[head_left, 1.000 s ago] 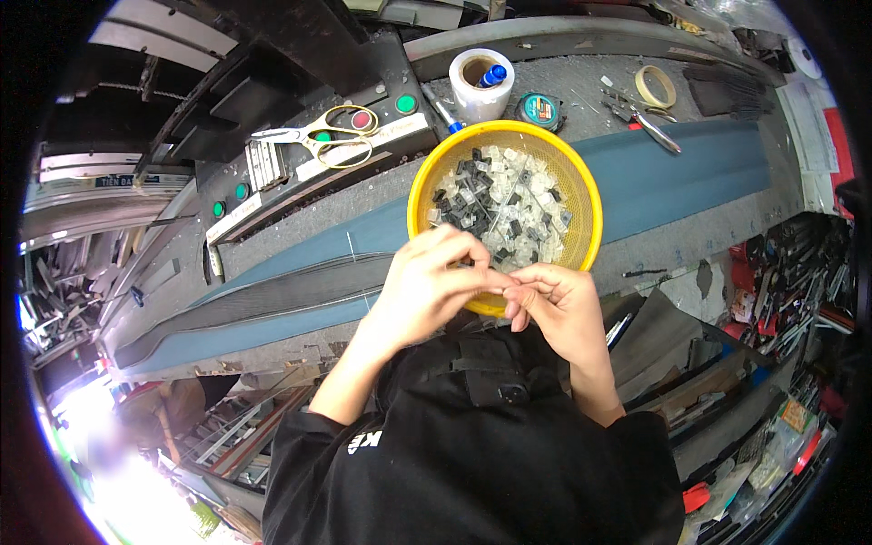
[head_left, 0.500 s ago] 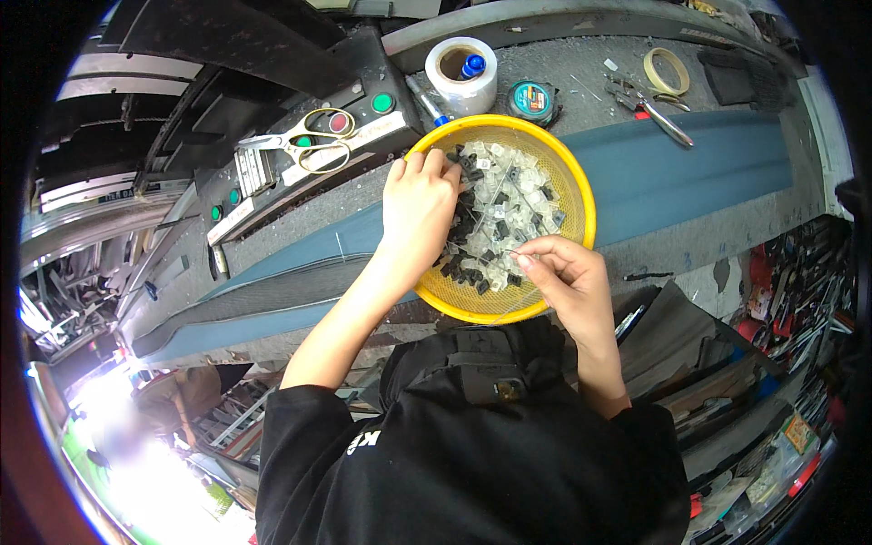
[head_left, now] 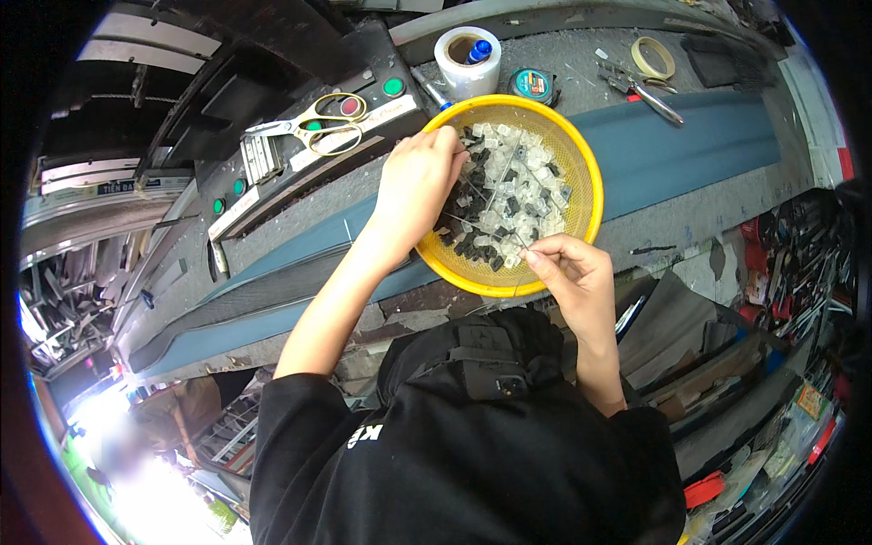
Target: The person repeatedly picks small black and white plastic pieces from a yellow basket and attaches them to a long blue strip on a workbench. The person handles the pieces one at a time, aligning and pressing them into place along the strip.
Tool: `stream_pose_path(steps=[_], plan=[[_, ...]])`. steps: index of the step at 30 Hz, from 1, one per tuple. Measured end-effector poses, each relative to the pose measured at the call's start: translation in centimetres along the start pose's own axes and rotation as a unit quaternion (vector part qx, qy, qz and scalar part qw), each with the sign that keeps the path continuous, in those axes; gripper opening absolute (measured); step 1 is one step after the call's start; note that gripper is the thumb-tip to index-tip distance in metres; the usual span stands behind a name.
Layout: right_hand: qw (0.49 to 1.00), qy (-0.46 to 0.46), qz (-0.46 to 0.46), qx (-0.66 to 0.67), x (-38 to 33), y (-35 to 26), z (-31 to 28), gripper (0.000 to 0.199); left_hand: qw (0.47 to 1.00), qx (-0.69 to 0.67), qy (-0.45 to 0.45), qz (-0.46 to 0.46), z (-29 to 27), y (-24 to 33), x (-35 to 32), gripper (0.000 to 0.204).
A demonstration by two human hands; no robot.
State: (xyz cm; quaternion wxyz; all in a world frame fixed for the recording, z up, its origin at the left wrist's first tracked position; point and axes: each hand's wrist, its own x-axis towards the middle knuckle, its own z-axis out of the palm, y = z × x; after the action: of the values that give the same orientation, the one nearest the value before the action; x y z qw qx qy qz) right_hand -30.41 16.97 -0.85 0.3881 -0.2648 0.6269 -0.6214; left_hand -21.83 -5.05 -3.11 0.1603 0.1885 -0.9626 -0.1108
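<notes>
Head view: round yellow plastic-mesh basket (head_left: pixel 597 182), ctr frame; L hand (head_left: pixel 418 179) curled at its upper-left rim, can't tell what's held; R hand (head_left: pixel 574 271), beside small clear-and-black plastic pcs (head_left: pixel 504 145), pinching thin grey wire (head_left: pixel 520 241), steadiness likely key.

On my remote feed, bottom centre, I see a black shirt (head_left: pixel 518 463) with short sleeves (head_left: pixel 304 413), white lettering (head_left: pixel 365 436) left of middle, and a black strap (head_left: pixel 483 352) above; left hand (head_left: pixel 420 173) and right hand (head_left: pixel 579 274) are bare.
</notes>
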Motion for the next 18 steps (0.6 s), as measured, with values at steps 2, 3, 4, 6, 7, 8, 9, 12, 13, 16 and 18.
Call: stream_pose_path(steps=[2, 3, 4, 6, 7, 8, 9, 12, 13, 16, 18], plan=[[0.99, 0.008, -0.116, -0.074, -0.3, 0.1, 0.6, 0.007, 0.967, -0.229, -0.017, -0.111, -0.8, 0.3, -1.4, 0.017], [0.992, 0.011, -0.118, -0.044, -0.6, 0.0, 1.1, 0.006, 0.926, -0.345, -0.019, -0.153, -1.2, 0.5, -2.3, 0.017], [0.992, 0.016, -0.123, -0.012, -0.8, 0.0, 1.7, 0.006, 0.842, -0.487, -0.038, -0.228, -1.5, 0.8, -3.2, 0.013], [0.994, 0.013, -0.102, 0.045, -1.4, -0.3, 3.2, 0.011, 0.719, -0.642, -0.063, -0.259, -2.4, 1.1, -5.5, 0.013], [0.992, 0.013, -0.108, 0.061, -1.6, -0.4, 4.0, 0.01, 0.643, -0.718, -0.068, -0.258, -2.8, 1.2, -6.7, 0.012], [0.991, 0.012, -0.113, 0.077, -1.7, -0.5, 5.0, 0.01, 0.554, -0.785, -0.073, -0.269, -3.1, 1.4, -7.9, 0.012], [0.988, 0.01, -0.119, 0.094, -1.8, -0.7, 6.0, 0.009, 0.469, -0.836, -0.074, -0.276, -3.3, 1.5, -9.1, 0.02], [0.983, -0.036, -0.061, 0.169, -2.3, -1.0, 8.7, 0.008, 0.342, -0.893, -0.044, -0.291, -3.6, 1.6, -12.4, 0.037], [0.98, -0.054, -0.03, 0.189, -2.5, -1.0, 9.5, 0.008, 0.348, -0.89, -0.034, -0.292, -3.6, 1.6, -13.3, 0.036], [0.978, -0.079, -0.027, 0.193, -2.8, -0.7, 11.8, 0.012, 0.341, -0.892, -0.01, -0.297, -3.5, 1.2, -15.3, 0.036], [0.978, -0.087, -0.02, 0.19, -3.0, -0.4, 12.7, 0.014, 0.334, -0.896, -0.005, -0.292, -3.6, 0.6, -16.6, 0.035]])
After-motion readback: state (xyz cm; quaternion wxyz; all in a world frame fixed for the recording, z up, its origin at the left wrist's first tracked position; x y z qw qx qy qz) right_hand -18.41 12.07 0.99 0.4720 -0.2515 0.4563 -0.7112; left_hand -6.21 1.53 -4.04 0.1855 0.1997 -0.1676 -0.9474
